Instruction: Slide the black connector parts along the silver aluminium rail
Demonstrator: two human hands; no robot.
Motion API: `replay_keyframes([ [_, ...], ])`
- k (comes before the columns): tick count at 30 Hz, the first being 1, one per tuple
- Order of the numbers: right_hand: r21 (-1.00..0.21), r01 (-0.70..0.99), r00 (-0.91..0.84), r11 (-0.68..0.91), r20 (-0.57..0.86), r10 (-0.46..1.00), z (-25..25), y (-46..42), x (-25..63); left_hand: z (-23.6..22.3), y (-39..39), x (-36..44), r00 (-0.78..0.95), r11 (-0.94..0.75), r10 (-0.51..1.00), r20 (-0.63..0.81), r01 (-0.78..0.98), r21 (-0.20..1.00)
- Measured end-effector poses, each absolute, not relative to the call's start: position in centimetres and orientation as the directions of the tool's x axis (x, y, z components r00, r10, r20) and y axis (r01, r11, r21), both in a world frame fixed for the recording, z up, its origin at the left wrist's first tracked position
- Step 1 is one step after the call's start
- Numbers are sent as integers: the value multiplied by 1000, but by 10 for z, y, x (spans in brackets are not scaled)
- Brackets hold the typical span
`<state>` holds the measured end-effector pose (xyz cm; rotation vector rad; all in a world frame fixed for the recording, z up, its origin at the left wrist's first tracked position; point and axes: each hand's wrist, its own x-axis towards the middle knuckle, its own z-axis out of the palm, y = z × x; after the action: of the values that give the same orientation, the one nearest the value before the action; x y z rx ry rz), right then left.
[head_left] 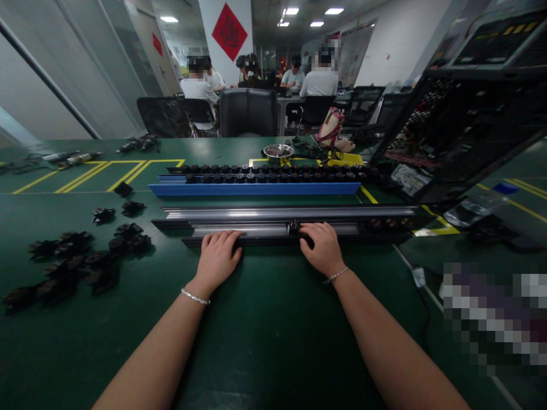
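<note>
A long black and silver metal rail (273,219) lies across the green table in front of me. My left hand (217,257) rests on its near edge, fingers curled over the rail. My right hand (321,246) is further right on the same rail, fingertips pinched on a small black part (294,228) seated in the rail's channel. More small black parts (384,224) sit in the channel toward the right end.
Behind lies a blue rail (256,188) carrying a row of several black parts. Loose black parts (81,256) are scattered at the left. A metal bowl (278,151) stands further back. An open black computer case (461,131) fills the right. People sit at a far table.
</note>
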<state>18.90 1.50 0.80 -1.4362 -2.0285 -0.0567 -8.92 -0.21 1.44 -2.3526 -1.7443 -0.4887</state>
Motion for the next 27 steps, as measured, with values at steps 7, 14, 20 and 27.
replay_keyframes([
  [7,-298,863,-223,407,498,838,9,14,188,15,-2,-88,259,-297,899,354,953,56],
  [14,-281,872,-240,401,468,850,10,13,187,16,-3,-88,261,-296,901,347,954,51],
  [20,-273,871,-270,408,427,863,12,10,182,15,-2,-89,260,-294,901,348,955,47],
  [27,-255,868,-299,426,416,859,13,7,176,15,-2,-89,264,-300,896,358,953,48],
])
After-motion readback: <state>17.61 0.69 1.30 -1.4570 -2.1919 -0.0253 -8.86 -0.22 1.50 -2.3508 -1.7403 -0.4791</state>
